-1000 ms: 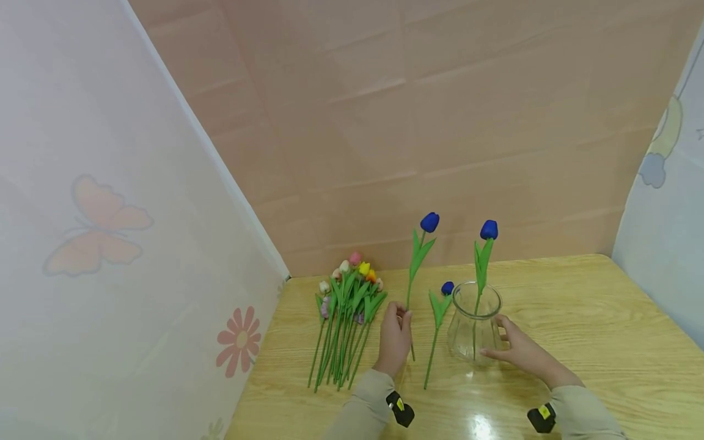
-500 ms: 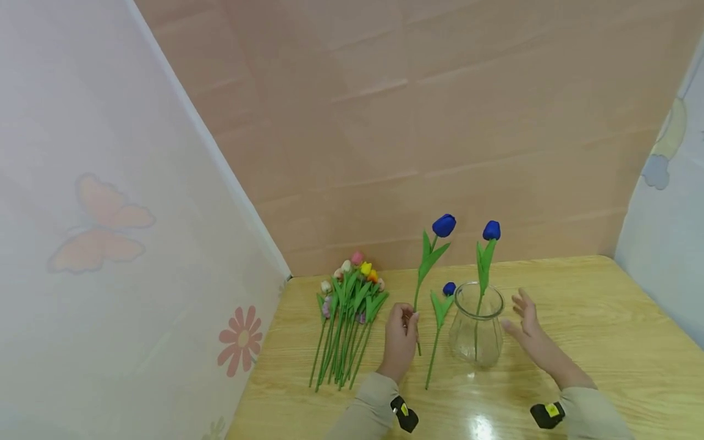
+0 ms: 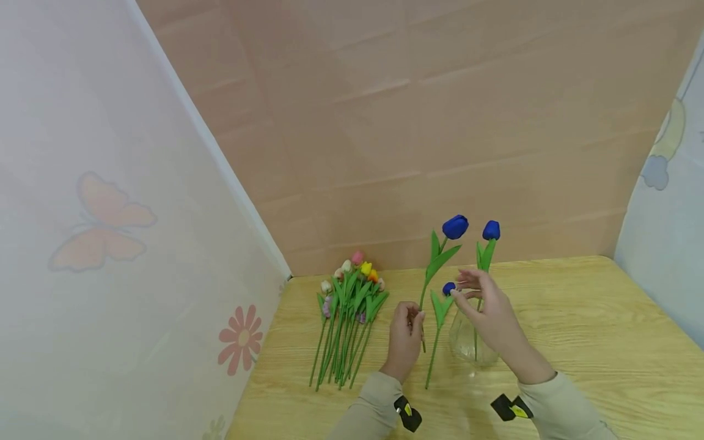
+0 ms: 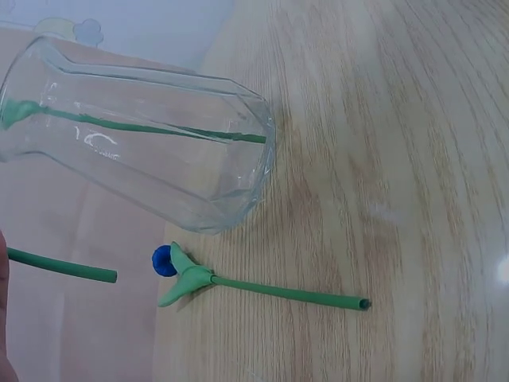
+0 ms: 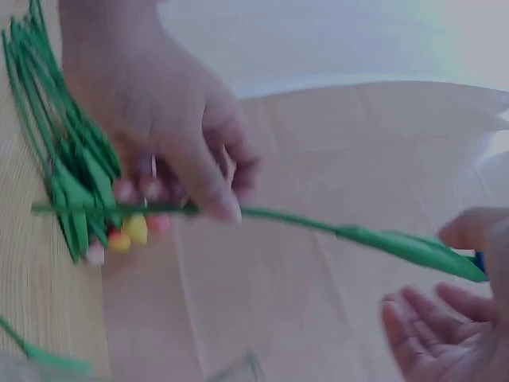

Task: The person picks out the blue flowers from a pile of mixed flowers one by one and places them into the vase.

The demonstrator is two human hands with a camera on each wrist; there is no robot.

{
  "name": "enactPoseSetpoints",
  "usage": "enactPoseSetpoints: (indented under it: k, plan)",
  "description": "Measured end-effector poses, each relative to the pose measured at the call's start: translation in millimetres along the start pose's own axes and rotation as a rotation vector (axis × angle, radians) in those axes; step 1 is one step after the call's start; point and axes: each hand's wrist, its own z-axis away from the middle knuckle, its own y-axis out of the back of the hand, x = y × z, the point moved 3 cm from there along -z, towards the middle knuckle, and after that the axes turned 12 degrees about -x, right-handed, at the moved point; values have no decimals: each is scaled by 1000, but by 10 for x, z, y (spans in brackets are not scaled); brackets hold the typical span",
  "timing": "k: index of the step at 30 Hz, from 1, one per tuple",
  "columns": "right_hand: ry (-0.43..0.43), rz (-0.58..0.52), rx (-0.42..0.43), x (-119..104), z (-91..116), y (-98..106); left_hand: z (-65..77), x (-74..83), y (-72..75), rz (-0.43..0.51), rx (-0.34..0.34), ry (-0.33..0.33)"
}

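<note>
My left hand (image 3: 406,342) pinches the stem of a blue artificial tulip (image 3: 455,227) between thumb and fingers, bloom up and leaning right. My right hand (image 3: 497,311) hovers before the glass vase (image 4: 191,151), fingers spread and slightly bent, holding nothing. In the right wrist view its fingers (image 5: 421,326) are near the held tulip's leaf (image 5: 413,248); the bloom is mostly hidden there. Inside the vase stands another blue tulip (image 3: 492,230). A third blue tulip (image 4: 286,294) lies on the table between left hand and vase. The right hand covers the vase's rim in the head view.
A bunch of several artificial tulips (image 3: 349,305), pink, white, yellow, orange and purple, lies on the wooden table (image 3: 577,330) left of my left hand. A tan backdrop (image 3: 352,153) rises behind the table, with a pale printed panel (image 3: 165,244) on the left.
My right hand let go of the vase, drew away to the right, then rose and moved left in front of it. My left hand shifted slightly right, and its tulip tilts further right.
</note>
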Motion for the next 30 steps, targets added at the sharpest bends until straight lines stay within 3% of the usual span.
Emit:
enactPoseSetpoints:
  k: [3, 7, 21, 25, 30]
  plan:
    - [-144, -55, -165, -3, -90, -126, 1, 9, -26, -18, -8, -7]
    - [-233, -102, -237, 44, -177, -213, 10, 13, -56, -22, -16, -21]
    - [-247, -8, -106, 82, -176, -226, 36, -44, -48, -105, -31, -73]
    - [-252, 11, -78, 68, -133, -148, 81, -187, -12, -80, -53, -11]
    - [-211, 12, 4, -26, -84, 69, 174, -394, 32, -53, -77, 185]
